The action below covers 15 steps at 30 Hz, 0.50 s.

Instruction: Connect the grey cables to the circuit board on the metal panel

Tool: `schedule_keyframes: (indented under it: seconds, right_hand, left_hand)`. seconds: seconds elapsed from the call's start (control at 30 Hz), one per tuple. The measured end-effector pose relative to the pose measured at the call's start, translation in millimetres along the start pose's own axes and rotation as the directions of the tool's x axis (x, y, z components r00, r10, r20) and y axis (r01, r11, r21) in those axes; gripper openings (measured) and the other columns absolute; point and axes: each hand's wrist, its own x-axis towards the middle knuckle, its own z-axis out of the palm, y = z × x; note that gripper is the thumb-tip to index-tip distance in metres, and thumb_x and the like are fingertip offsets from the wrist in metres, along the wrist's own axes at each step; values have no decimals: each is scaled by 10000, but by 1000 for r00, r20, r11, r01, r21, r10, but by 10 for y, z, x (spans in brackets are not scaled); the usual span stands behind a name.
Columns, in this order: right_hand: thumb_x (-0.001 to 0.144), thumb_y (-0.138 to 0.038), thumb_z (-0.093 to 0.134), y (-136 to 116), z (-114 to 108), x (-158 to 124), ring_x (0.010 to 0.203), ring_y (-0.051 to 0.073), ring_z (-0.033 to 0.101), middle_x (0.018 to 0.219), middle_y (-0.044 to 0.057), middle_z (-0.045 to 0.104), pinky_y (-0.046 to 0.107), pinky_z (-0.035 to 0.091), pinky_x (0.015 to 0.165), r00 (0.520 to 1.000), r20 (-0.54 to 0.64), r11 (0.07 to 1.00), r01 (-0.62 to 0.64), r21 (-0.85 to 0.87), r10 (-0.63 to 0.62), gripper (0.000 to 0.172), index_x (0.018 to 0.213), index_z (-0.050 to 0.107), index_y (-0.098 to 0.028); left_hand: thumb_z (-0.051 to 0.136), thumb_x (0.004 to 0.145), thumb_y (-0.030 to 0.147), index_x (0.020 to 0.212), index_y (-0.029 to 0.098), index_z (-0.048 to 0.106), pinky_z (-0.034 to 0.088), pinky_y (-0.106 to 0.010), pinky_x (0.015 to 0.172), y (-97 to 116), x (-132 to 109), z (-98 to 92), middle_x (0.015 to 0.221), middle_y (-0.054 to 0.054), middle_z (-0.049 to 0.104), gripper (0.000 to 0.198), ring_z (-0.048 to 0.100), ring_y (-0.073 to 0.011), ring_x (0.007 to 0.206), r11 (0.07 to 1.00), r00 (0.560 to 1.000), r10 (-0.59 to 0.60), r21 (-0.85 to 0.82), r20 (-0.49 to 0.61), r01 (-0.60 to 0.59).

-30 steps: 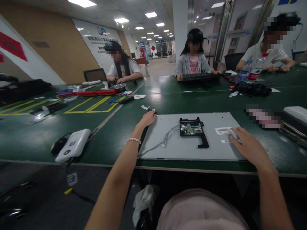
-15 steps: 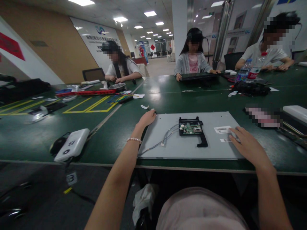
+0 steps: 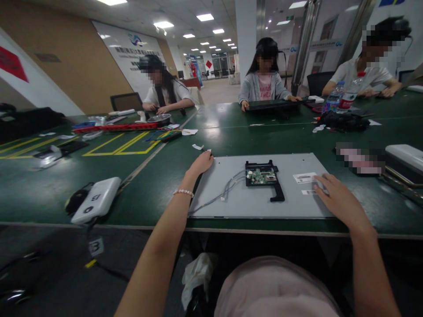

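A flat grey display panel lies on the green table, its back side up. A green circuit board sits on it in a black plastic bracket, with thin grey cables running to the panel's near left corner. My left hand is at the far left corner, its fingers closed over the edge and partly hidden. On the right side, my right hand lies with fingers stretched out on the panel, beside a white label.
A white power bank with a cable lies left by the table's front edge. At right are a pixelated object and another white device. Bottles and three people sit across the table; one person's hand touches a dark panel.
The whole view has shifted slightly. Both hands keep their places on the panel, which has not visibly moved on the table.
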Motion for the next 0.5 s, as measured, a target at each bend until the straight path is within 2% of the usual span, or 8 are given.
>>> schedule_keyframes:
  seconds: [0.27, 0.5]
  right_hand:
    - [966, -418, 357, -21, -10, -7, 1243, 340, 511, 1315, 171, 557, 521, 442, 1016, 1000, -15, 1000, 1, 13, -1, 481, 1321, 545, -154]
    - [963, -425, 363, 0, 10, -4, 1265, 338, 496, 1342, 166, 538, 508, 439, 1026, 1000, -14, 1000, 7, 1, -7, 478, 1324, 540, -167]
  left_hand:
    - [354, 917, 178, 1163, 120, 531, 476, -351, 915, 14, -34, -7, 1126, -176, 660, 308, 639, -261, 1042, 999, 999, -33, -30, -11, 33]
    - [320, 917, 152, 1152, 62, 579, 365, -304, 1078, 6, 9, 12, 1265, -204, 595, 361, 544, -235, 1220, 999, 999, 33, -2, 3, -33]
